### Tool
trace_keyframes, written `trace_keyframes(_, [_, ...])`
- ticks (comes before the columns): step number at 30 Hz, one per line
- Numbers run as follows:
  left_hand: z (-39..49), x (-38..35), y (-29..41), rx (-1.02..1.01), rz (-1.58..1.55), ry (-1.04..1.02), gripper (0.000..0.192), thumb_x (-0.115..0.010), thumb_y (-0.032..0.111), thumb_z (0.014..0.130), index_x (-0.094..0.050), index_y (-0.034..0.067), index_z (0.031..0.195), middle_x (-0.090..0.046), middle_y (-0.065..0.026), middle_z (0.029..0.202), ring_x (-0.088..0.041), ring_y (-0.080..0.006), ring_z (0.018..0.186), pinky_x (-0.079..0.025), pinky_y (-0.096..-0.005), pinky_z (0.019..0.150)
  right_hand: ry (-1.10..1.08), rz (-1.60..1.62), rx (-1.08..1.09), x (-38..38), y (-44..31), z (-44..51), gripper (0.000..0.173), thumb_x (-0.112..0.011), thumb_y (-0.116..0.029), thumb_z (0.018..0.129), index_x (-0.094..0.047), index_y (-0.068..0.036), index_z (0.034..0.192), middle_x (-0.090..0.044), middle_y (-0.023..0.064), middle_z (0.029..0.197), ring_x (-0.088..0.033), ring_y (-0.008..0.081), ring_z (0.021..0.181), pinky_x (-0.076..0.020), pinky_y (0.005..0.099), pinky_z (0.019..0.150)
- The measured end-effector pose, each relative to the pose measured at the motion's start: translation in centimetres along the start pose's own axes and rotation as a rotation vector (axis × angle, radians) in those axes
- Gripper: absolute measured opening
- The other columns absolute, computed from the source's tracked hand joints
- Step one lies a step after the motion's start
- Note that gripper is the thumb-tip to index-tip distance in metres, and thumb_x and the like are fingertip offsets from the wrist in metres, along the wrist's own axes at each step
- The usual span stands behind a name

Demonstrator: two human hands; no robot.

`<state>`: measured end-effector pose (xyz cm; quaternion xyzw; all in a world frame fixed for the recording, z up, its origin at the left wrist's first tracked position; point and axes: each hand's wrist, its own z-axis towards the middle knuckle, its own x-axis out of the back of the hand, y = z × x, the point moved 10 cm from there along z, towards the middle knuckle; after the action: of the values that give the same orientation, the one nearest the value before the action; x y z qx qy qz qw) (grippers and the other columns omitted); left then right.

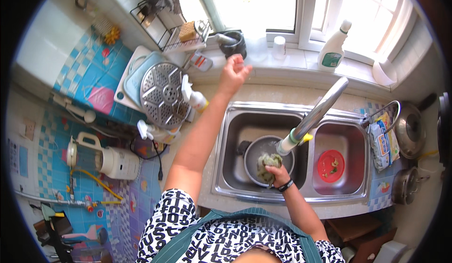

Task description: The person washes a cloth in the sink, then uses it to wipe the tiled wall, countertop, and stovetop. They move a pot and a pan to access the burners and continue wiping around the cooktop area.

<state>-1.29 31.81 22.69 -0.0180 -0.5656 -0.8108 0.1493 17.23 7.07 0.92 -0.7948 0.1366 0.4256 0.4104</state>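
Note:
My right hand grips a crumpled greenish-grey cloth over a round metal bowl. The bowl stands in the left, larger basin of a stainless steel double sink, beneath the end of the tap. A dark scouring pad lies against the bowl's left side. My left hand is stretched forward over the edge of the window sill, fingers bent and thumb apart, with nothing visible in it. Just beyond its fingertips stands a dark stone mortar with a pestle.
Left of my arm are two spray bottles, a perforated steamer plate and a white blender. In the right basin lies a red plate with food scraps. A cleaner bottle stands on the sill, and wipes packs lie beside the sink.

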Motion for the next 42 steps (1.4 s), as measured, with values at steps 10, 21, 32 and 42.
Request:
trace_keyframes(10, [12.9,-3.4,0.7,-0.059,0.313,0.464,0.129,-0.086,0.038,0.047,-0.001,-0.005,0.134,-0.029,-0.0274,0.131,-0.034,-0.0337,0.122,-0.030,-0.0330,0.102,0.086,0.068,0.029,2.6,-1.1,-1.7,0.044,-0.067,-0.007,0.070,-0.052,-0.001,0.110,-0.059,0.0066,0.101,-0.058,0.0177,0.091,-0.0466,0.0309,0.080])
trace_keyframes(21, [10.5,-0.9,3.3,-0.337,-0.022,0.363,0.092,-0.084,0.021,0.052,-0.027,-0.006,0.119,-0.048,-0.0169,0.105,-0.051,-0.0237,0.094,-0.044,-0.0315,0.082,0.028,0.027,0.006,2.7,-0.4,-1.8,0.055,-0.065,-0.009,0.070,-0.045,0.001,0.120,-0.055,0.0104,0.112,-0.054,0.0211,0.101,-0.0442,0.0332,0.087])
trace_keyframes(32, [-12.5,5.3,7.1,0.022,-0.417,-0.297,0.087,-0.079,0.016,0.056,-0.031,0.008,0.128,-0.053,-0.0120,0.108,-0.052,-0.0271,0.106,-0.039,-0.0396,0.094,-0.007,0.229,0.041,-1.1,0.7,-1.6,0.046,-0.060,-0.007,0.074,-0.048,-0.002,0.118,-0.058,0.0114,0.105,-0.059,0.0259,0.095,-0.0482,0.0392,0.084])
trace_keyframes(42, [-39.7,3.5,-1.0,1.086,-0.432,-0.793,0.090,-0.080,0.035,0.050,-0.038,0.009,0.126,-0.053,-0.0135,0.110,-0.051,-0.0246,0.104,-0.040,-0.0385,0.092,-0.071,0.555,0.086,-3.5,1.0,0.8,0.036,-0.052,-0.023,0.086,-0.050,-0.004,0.117,-0.057,0.0115,0.113,-0.056,0.0269,0.103,-0.0446,0.0408,0.089])
